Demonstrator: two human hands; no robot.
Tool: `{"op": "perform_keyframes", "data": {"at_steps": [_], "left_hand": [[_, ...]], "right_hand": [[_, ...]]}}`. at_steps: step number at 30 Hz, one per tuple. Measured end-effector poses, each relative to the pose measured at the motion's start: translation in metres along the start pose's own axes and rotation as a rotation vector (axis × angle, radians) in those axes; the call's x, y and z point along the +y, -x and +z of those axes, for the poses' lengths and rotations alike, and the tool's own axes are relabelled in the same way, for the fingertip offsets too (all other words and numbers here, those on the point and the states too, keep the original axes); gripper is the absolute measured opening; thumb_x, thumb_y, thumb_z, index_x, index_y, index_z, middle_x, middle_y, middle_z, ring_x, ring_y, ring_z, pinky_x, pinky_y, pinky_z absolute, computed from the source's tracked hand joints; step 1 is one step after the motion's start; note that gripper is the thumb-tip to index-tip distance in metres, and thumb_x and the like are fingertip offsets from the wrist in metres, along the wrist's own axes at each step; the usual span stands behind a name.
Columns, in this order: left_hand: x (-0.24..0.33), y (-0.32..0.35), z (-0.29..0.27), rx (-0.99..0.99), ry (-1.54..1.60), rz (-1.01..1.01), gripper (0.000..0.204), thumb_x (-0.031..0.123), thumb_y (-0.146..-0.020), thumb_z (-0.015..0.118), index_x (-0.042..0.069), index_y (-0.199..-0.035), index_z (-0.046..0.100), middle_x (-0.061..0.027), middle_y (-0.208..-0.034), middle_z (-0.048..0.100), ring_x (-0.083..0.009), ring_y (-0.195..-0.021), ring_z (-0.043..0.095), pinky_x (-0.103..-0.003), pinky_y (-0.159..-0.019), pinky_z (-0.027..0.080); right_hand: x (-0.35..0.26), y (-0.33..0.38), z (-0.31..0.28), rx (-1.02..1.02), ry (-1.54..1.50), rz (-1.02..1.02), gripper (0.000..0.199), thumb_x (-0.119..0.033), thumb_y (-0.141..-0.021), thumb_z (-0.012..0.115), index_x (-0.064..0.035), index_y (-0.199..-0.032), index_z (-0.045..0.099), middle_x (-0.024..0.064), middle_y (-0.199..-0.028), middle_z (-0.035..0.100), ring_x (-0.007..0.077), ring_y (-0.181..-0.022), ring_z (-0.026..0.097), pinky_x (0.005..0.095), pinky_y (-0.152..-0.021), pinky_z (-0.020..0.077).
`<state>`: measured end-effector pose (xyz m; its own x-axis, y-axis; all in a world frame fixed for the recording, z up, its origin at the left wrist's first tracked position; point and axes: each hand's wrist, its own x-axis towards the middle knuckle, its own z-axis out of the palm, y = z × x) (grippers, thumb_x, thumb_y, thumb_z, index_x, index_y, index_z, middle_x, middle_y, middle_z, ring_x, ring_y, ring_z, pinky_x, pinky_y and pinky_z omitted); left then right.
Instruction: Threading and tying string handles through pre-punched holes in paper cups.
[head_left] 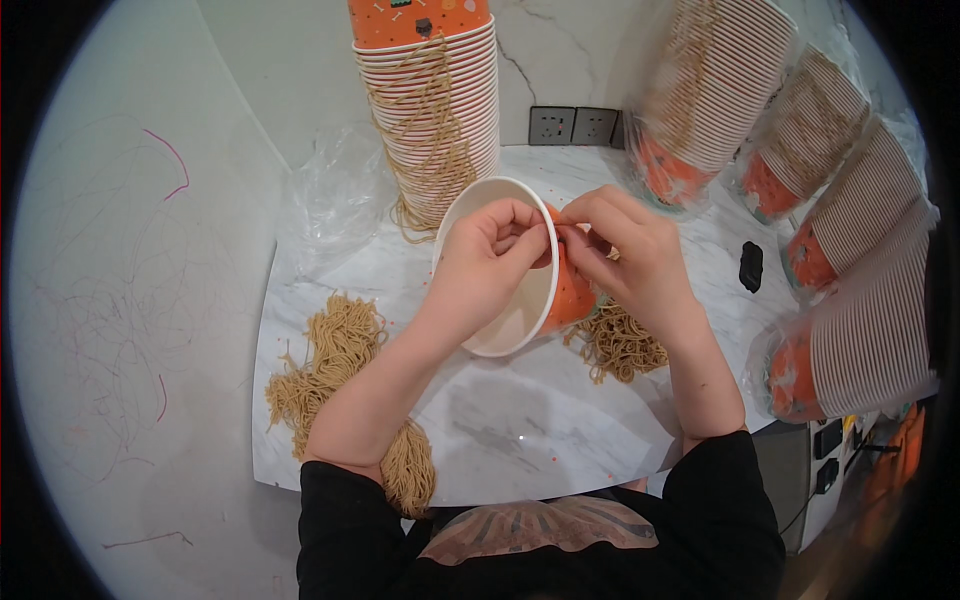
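Observation:
A paper bucket, white inside and printed orange outside, lies tilted on its side in front of me with its mouth toward the left. My left hand reaches into the mouth, its fingers curled closed against the inner wall near the rim. From the other side, my right hand pinches at the orange outer wall just below the rim. What its fingertips hold is hidden. A pile of tan cords lies under the bucket's right side. More tan cord is heaped by my left forearm and hangs over the table's front edge.
A tall stack of nested buckets with tan cords hanging down it stands at the back. Several plastic-wrapped stacks line the right side. Clear plastic film, a small black object and wall sockets are also around.

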<state>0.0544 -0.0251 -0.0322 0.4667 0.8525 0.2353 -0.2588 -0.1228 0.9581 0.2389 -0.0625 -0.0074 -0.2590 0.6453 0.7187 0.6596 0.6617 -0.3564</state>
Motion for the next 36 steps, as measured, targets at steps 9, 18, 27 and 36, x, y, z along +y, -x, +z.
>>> {"op": "perform_keyframes", "data": {"at_steps": [9,18,27,36], "left_hand": [[0.026,0.013,0.005,0.266,-1.119,0.51,0.01,0.007,-0.083,0.066,0.001,-0.089,0.061,-0.0134,-0.097,0.065,-0.0297,-0.095,0.065,-0.037,-0.084,0.052],[0.033,0.011,-0.009,0.031,-1.126,0.538,0.011,0.006,-0.083,0.063,0.001,-0.088,0.056,-0.013,-0.085,0.061,-0.0332,-0.084,0.061,-0.042,-0.084,0.047],[0.05,0.027,0.002,0.008,-1.022,0.216,0.011,0.011,-0.09,0.06,0.0,-0.093,0.056,-0.0148,-0.082,0.065,-0.0325,-0.078,0.066,-0.039,-0.069,0.05],[0.049,0.031,0.002,-0.14,-1.039,0.145,0.015,0.019,-0.094,0.058,0.004,-0.095,0.057,-0.0153,-0.073,0.066,-0.0371,-0.068,0.064,-0.047,-0.061,0.048]], "right_hand": [[0.005,-0.001,-0.002,-0.094,0.087,-0.046,0.011,-0.012,-0.087,0.069,-0.0084,-0.096,0.066,0.0061,-0.086,0.063,0.0278,-0.07,0.064,0.0369,-0.061,0.0499],[-0.003,0.0,-0.006,-0.17,-0.312,0.375,0.008,-0.007,-0.09,0.067,-0.0041,-0.097,0.07,0.0081,-0.077,0.068,0.0153,-0.067,0.065,0.0287,-0.062,0.0504],[-0.004,0.002,-0.005,-0.148,-0.814,0.562,0.012,-0.008,-0.092,0.069,0.0038,-0.095,0.073,0.0033,-0.085,0.073,0.0066,-0.076,0.066,0.0222,-0.068,0.053],[-0.009,0.001,-0.019,-0.455,-0.711,0.639,0.015,-0.009,-0.083,0.08,0.003,-0.089,0.074,0.0032,-0.078,0.072,0.0053,-0.071,0.064,0.0218,-0.064,0.0518]]}}
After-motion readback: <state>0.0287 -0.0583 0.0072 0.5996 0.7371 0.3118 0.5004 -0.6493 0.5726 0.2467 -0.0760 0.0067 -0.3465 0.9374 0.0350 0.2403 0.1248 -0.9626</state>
